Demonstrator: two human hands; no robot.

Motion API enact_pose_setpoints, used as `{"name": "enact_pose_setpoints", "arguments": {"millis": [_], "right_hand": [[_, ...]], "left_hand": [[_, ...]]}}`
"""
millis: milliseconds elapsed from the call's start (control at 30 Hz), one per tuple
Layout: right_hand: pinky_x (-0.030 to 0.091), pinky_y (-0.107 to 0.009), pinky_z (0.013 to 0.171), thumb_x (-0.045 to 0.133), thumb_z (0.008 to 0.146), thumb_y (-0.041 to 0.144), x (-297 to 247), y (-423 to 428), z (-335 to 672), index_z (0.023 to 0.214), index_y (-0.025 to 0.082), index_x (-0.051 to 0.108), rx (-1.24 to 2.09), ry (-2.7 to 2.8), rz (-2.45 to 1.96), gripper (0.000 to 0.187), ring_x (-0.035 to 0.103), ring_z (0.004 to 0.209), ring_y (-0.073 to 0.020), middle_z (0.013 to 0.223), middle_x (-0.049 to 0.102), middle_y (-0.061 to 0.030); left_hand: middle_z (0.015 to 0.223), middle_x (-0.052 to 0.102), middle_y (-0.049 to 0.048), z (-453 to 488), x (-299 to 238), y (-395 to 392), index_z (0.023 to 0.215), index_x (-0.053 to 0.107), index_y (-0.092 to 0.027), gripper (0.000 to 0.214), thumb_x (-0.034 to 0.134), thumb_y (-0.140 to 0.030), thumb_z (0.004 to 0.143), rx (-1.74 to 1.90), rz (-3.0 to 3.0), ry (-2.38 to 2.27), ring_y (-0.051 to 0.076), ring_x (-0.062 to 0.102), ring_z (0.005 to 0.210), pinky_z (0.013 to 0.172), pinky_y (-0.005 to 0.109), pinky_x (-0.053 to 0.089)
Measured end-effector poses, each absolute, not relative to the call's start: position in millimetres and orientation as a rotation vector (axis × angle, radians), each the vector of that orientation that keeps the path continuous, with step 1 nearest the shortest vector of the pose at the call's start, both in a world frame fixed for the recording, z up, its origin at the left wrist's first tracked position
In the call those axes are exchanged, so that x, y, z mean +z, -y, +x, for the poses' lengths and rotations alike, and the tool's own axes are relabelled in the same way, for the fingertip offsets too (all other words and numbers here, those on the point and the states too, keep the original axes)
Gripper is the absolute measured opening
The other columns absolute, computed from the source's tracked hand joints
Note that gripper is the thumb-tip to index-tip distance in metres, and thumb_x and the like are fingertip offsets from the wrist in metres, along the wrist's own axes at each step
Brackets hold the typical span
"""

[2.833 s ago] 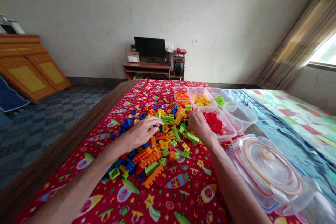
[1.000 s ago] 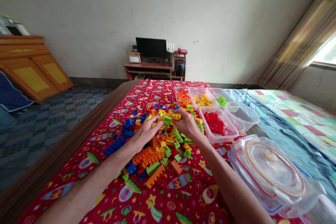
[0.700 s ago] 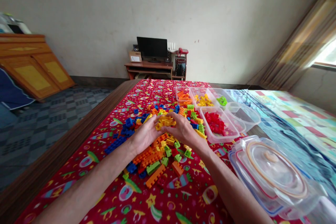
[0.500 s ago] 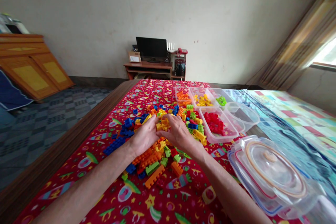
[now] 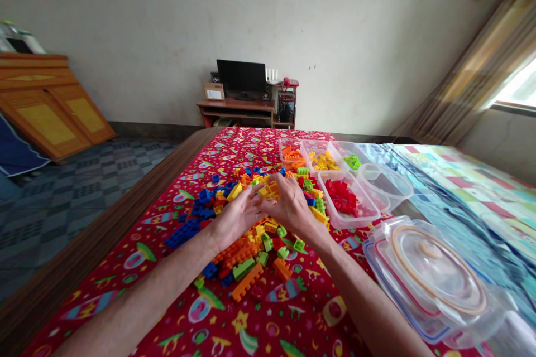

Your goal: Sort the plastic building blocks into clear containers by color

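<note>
A pile of plastic building bricks (image 5: 247,234) in orange, yellow, green, blue and red lies on a red patterned tablecloth (image 5: 293,307). Both hands meet over the pile's far part. My left hand (image 5: 234,217) and my right hand (image 5: 291,206) are closed together around a clump of yellow bricks (image 5: 268,189), lifted slightly above the pile. Clear tubs stand to the right: one with red bricks (image 5: 343,195), one with yellow bricks (image 5: 322,160), one with orange bricks (image 5: 291,154), one with a few green bricks (image 5: 352,160).
A stack of clear lids with coloured rims (image 5: 435,276) lies at the near right. An empty round clear tub (image 5: 387,178) sits beside the red tub. The table's wooden edge (image 5: 96,245) runs along the left. A desk with a monitor (image 5: 243,81) stands by the far wall.
My hands came together from either side of the pile, gathered yellow bricks between them, and now hold the clump a little further from me.
</note>
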State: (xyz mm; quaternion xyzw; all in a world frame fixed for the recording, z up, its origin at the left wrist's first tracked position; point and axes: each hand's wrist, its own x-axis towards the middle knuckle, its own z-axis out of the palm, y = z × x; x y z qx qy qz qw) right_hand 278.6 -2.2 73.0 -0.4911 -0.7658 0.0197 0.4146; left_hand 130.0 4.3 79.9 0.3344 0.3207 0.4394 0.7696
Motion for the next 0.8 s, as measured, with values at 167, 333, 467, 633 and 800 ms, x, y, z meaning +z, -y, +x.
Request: {"name": "enact_pose_setpoints", "arguments": {"millis": [167, 333, 467, 633, 800], "right_hand": [[0.042, -0.032, 0.075, 0.058, 0.075, 0.030, 118.0, -29.2, 322.4, 0.106, 0.019, 0.054, 0.034, 1.657, -1.501, 0.033, 0.057, 0.080, -0.0199, 0.088, 0.064, -0.0054], [0.043, -0.033, 0.077, 0.055, 0.075, 0.028, 146.6, -87.2, 383.4, 0.110, 0.015, 0.060, -0.038, 1.519, -1.850, 0.038, 0.059, 0.087, -0.0238, 0.091, 0.066, -0.0100], [0.043, -0.033, 0.082, 0.057, 0.074, 0.027, 126.9, -120.4, 422.7, 0.110, 0.011, 0.064, -0.098, 1.506, -2.070, 0.040, 0.058, 0.099, -0.0263, 0.103, 0.065, -0.0150], [0.043, -0.032, 0.086, 0.058, 0.076, 0.027, 102.0, -135.1, 446.4, 0.113, 0.014, 0.065, -0.013, 1.640, -2.195, 0.040, 0.058, 0.103, -0.0239, 0.109, 0.065, -0.0130], [0.043, -0.032, 0.084, 0.049, 0.079, 0.016, 107.3, -148.3, 439.5, 0.113, 0.012, 0.067, -0.139, 1.706, -2.142, 0.039, 0.058, 0.105, -0.0253, 0.114, 0.065, -0.0163]], "left_hand": [[0.116, 0.068, 0.0132, 123.9, 78.2, -7.2, 0.114, 0.062, -0.013, 0.032, 0.048, -0.035, 0.095, 0.914, 0.816, -0.675, 0.023, 0.065, 0.106, 0.097, 0.038, 0.049], [0.116, 0.067, 0.0138, 119.6, 78.0, -9.5, 0.103, 0.066, -0.013, 0.025, 0.058, -0.032, 0.088, 0.928, 0.971, -0.665, 0.025, 0.067, 0.101, 0.093, 0.039, 0.051], [0.115, 0.067, 0.0125, 116.1, 79.5, -10.9, 0.098, 0.067, -0.013, 0.019, 0.060, -0.026, 0.086, 0.957, 1.043, -0.723, 0.023, 0.067, 0.096, 0.089, 0.036, 0.051], [0.110, 0.067, 0.0115, 111.2, 83.0, -14.6, 0.097, 0.067, -0.014, 0.021, 0.062, -0.028, 0.083, 0.976, 1.118, -0.787, 0.022, 0.067, 0.096, 0.085, 0.033, 0.052], [0.112, 0.066, 0.0114, 106.2, 81.5, -21.3, 0.096, 0.068, -0.014, 0.022, 0.066, -0.028, 0.078, 1.012, 1.139, -0.865, 0.023, 0.066, 0.097, 0.083, 0.033, 0.052]]}}
